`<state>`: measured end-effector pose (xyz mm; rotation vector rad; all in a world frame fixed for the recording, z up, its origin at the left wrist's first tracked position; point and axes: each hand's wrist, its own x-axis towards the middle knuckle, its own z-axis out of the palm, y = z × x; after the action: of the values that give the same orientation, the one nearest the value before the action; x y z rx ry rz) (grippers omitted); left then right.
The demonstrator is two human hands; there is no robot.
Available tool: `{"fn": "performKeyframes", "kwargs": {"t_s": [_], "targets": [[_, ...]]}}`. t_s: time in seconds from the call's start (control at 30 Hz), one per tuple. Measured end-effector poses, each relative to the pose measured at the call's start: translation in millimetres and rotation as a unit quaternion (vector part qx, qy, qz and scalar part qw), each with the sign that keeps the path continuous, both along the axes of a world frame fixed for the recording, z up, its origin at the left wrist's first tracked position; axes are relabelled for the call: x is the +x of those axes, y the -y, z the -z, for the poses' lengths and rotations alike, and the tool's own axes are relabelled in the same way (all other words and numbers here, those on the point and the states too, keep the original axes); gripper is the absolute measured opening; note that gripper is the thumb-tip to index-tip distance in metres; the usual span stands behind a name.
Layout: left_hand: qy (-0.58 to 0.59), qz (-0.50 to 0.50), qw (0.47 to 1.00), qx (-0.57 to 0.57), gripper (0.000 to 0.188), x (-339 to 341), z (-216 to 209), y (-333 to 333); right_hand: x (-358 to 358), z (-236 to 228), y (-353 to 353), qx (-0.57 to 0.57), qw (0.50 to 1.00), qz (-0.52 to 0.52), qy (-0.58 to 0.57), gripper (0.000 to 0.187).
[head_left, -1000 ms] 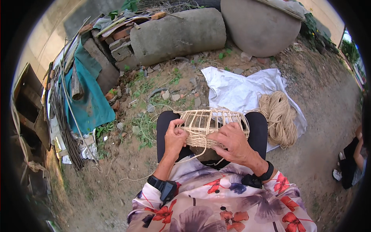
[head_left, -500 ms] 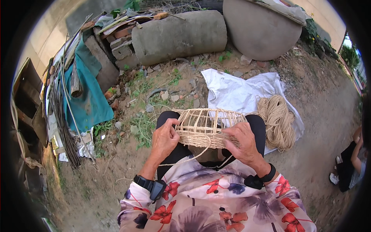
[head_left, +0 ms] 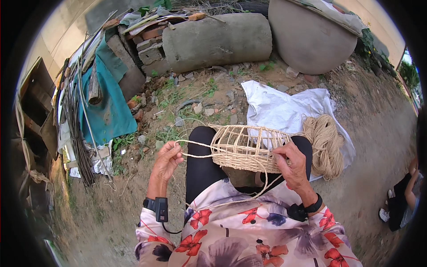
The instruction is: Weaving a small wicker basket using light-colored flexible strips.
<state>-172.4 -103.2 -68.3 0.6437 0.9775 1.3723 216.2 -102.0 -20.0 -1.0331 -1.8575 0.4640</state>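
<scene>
A half-woven basket (head_left: pixel 244 162) of pale twisted cord rests across my knees, with a dense woven band along its near side and an open lattice beyond. My left hand (head_left: pixel 167 161) is off to the basket's left, thumb and fingers pinched on a strand of cord (head_left: pixel 195 155) that runs from the basket's left end and loops at my fingertips. My right hand (head_left: pixel 291 165) grips the basket's right end, thumb on the near side. Another loose cord (head_left: pixel 266 182) drops from the woven band and trails over my lap toward the left.
A big coil of cord (head_left: pixel 327 147) lies on a white sheet (head_left: pixel 284 107) at my right. Ahead are a concrete cylinder (head_left: pixel 218 42) and a large rounded grey vessel (head_left: pixel 311 35). Teal cloth (head_left: pixel 106 107) and thin sticks (head_left: pixel 73 129) lean at left. Another person (head_left: pixel 402 196) sits far right.
My left hand has moved left, away from the basket, drawing a strand out into a loop. My right hand stays at the basket's right end. The whole view has shifted slightly.
</scene>
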Motion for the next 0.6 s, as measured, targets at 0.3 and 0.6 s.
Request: {"fn": "performKeyframes", "kwargs": {"t_s": [0.3,0.6], "targets": [[0.003,0.105,0.994,-0.03,0.012,57.0,12.1,-10.7,-0.2,0.1,0.5,-0.012,1.0,-0.01,0.016,0.016],[-0.292,0.051,0.955,-0.004,0.011,88.2,10.9,-22.6,-5.5,-10.8,-17.3,-0.028,0.998,0.0,-0.05,0.015]]}}
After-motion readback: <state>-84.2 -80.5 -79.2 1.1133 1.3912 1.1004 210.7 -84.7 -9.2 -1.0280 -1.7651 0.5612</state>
